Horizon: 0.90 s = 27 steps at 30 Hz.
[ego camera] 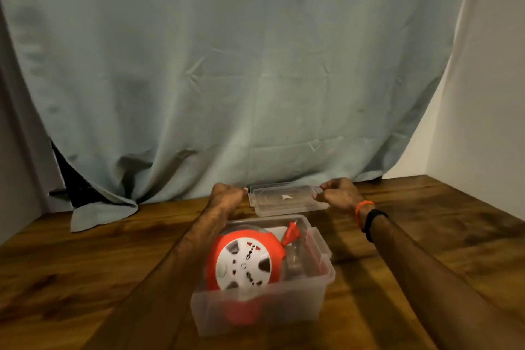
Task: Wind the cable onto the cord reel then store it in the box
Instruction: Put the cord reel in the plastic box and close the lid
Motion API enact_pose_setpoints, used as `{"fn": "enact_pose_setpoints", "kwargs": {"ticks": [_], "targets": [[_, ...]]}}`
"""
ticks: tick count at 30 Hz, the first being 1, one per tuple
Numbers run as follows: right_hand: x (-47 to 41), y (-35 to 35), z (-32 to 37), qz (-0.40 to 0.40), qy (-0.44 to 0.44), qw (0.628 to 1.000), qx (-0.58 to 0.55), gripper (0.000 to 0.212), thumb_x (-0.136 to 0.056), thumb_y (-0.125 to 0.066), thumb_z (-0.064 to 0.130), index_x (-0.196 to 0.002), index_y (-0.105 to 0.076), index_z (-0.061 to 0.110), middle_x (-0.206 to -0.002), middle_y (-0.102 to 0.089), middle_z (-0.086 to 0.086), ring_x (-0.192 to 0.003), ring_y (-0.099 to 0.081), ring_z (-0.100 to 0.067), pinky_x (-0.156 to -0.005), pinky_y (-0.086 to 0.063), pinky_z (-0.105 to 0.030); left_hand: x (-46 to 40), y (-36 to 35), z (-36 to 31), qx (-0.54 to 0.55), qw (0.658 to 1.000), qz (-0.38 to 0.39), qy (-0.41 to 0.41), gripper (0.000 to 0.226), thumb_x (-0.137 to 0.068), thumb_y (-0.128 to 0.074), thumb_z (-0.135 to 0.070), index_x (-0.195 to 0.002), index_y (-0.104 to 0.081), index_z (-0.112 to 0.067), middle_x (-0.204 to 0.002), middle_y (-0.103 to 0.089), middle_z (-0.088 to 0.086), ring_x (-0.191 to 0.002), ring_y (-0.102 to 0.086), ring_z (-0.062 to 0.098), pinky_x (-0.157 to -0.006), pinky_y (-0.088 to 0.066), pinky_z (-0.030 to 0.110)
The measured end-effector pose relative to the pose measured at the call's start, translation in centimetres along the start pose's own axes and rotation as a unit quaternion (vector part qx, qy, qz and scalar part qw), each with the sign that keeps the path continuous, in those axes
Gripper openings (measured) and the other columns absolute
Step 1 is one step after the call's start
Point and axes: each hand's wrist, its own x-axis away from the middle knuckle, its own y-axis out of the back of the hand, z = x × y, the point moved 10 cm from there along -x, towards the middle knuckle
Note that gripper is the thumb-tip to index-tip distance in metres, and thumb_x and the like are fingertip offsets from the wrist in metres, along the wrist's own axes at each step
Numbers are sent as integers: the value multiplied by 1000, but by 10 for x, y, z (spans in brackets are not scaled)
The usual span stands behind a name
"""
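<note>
An orange cord reel (244, 260) with a white socket face stands tilted inside a clear plastic box (321, 281) near the table's front. Its orange plug (290, 233) sticks up at the reel's upper right, inside the box. Behind the box lies a clear lid (287, 199) flat on the table. My left hand (227, 196) grips the lid's left end. My right hand (339, 193) grips its right end; that wrist wears an orange band and a black band.
The wooden table (85, 264) runs wide to both sides. A pale blue curtain (227, 65) hangs right behind the lid, with a fold resting on the table at the back left. A white wall (483, 122) stands on the right.
</note>
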Motion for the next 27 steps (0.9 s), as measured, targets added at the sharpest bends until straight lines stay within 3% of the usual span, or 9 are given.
{"fn": "enact_pose_setpoints", "kwargs": {"ticks": [2,6,9,11,14,16,19,22,27], "targets": [[-21,4,-13,-12,-15,1000,8,36,-75,-80,19,-107,-66,8,-108,-69,-9,-101,-64,-26,-94,-53,-38,-17,-14,1,-6,1000,9,15,27,-88,-75,-18,-98,-66,4,-111,-71,25,-102,-69,35,-88,-54,37],[-66,1,-32,-13,-31,999,37,33,-75,-79,21,-104,-67,11,-109,-69,-7,-101,-62,-23,-90,-52,-34,-58,-41,0,1,999,31,39,44,-88,-73,-15,-123,-58,8,-119,-67,26,-109,-66,40,-96,-55,46],[-98,-8,-42,-9,-44,997,57,37,-77,-76,21,-111,-66,11,-115,-67,-8,-106,-60,-24,-91,-51,-34,-84,-65,4,-14,997,53,54,38,-91,-70,-9,-123,-58,9,-110,-66,20,-96,-64,32,-80,-56,36],[-118,-18,-48,3,-51,995,81,43,-79,-74,23,-118,-62,11,-122,-65,-9,-112,-58,-25,-93,-48,-34,-97,-83,10,-37,993,80,75,34,-92,-68,-6,-123,-60,8,-116,-65,22,-95,-62,30,-76,-52,35],[-143,-32,-56,21,-53,992,110,39,-80,-71,23,-116,-64,7,-120,-66,-11,-110,-60,-27,-92,-50,-33,-113,-104,22,-54,986,112,113,36,-92,-63,-2,-127,-59,8,-131,-62,28,-111,-63,37,-95,-54,47],[-158,-40,-63,29,-56,990,123,37,-81,-69,23,-113,-65,4,-117,-68,-13,-108,-62,-29,-92,-52,-35,-123,-114,30,-70,981,122,133,36,-92,-64,-5,-126,-60,6,-130,-62,27,-117,-61,42,-97,-53,53],[-172,-45,-72,21,-66,990,126,35,-82,-68,23,-109,-65,2,-112,-68,-15,-104,-63,-31,-86,-53,-36,-132,-124,35,-83,976,133,154,37,-94,-65,-13,-127,-59,1,-131,-61,22,-120,-57,41,-93,-51,49],[-178,-47,-80,1,-78,990,116,32,-86,-64,27,-105,-63,1,-108,-67,-16,-100,-62,-31,-77,-51,-34,-138,-129,38,-66,972,144,175,42,-95,-65,-17,-132,-54,-2,-138,-55,20,-126,-51,41,-104,-44,55],[-174,-43,-80,-12,-79,993,91,30,-85,-65,22,-110,-67,4,-113,-68,-14,-107,-61,-30,-85,-50,-30,-136,-127,33,-53,973,146,174,38,-93,-66,-13,-128,-56,-2,-130,-58,19,-119,-55,38,-88,-46,51]]}}
